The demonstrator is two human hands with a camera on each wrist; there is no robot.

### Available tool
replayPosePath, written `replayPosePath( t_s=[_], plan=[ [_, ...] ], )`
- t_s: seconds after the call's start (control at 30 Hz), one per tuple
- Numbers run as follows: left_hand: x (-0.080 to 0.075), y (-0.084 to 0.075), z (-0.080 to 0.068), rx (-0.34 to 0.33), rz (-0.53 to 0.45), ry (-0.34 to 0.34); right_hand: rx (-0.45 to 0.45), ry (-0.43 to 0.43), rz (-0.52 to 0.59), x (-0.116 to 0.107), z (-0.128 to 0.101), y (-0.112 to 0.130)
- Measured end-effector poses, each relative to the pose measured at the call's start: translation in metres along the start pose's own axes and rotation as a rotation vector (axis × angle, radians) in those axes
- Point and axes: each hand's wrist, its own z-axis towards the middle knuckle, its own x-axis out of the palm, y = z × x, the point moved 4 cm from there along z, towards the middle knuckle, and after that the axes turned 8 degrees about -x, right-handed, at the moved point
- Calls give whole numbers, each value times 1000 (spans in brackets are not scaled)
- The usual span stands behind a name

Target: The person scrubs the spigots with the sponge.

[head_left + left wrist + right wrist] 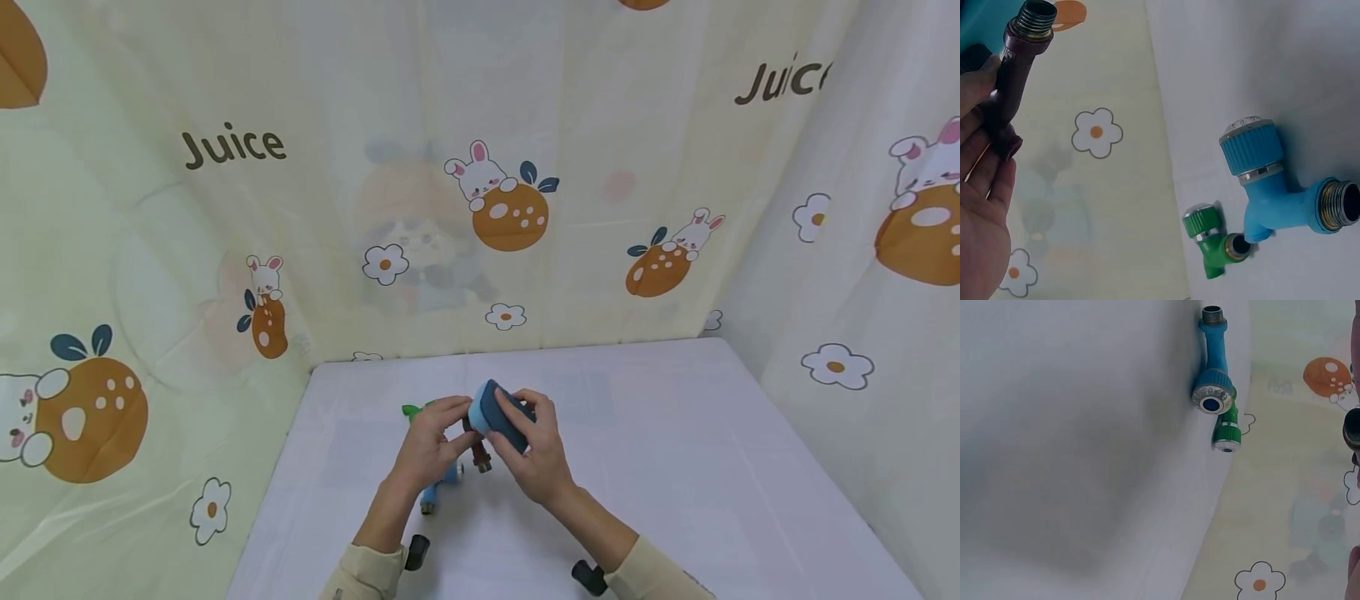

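My left hand (pixel 427 446) grips a dark reddish-brown tap (pixel 481 457) with its threaded end sticking out past the fingers. In the left wrist view the tap's pipe (pixel 1015 81) points up, fingers behind it and thumb at its side. My right hand (pixel 538 457) pinches a two-tone blue block (pixel 508 417), dark blue on one side and light blue on the other. The block's light blue face is right against the tap's knob end, which it partly hides. At the right wrist view's edge, only fingers and the tap's threaded mouth (pixel 1354 428) show.
A blue tap (pixel 1266 200) lies on the white-covered table (pixel 637 467), under and beside the left forearm. Beyond it lies a smaller green tap (pixel 1213 244), mostly hidden by the left hand from the head. A printed curtain (pixel 585 275) hangs behind the table and along both sides.
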Motion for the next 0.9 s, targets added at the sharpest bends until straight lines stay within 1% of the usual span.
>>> replayPosePath(
  t_s=[0.1, 0.2, 0.37, 0.47, 0.67, 0.77, 0.9],
  plan=[
    [3, -1, -1, 8, -4, 22, 84, 1, 50, 2, 0, -2],
    [4, -3, -1, 9, -9, 35, 142, -5, 82, 3, 1, -2],
    [6, -5, -1, 19, -17, 31, 183, -10, 108, 5, 1, -1],
    [6, -7, -1, 42, 2, 23, 224, 0, 126, 5, 2, -1],
    [7, -11, -1, 90, 58, 12, 352, 17, 183, 6, 3, -6],
    [7, -13, -1, 102, 76, 12, 392, 19, 204, 6, 4, -8],
    [7, -15, -1, 123, 89, 11, 422, 22, 216, 7, 6, -9]
  ],
)
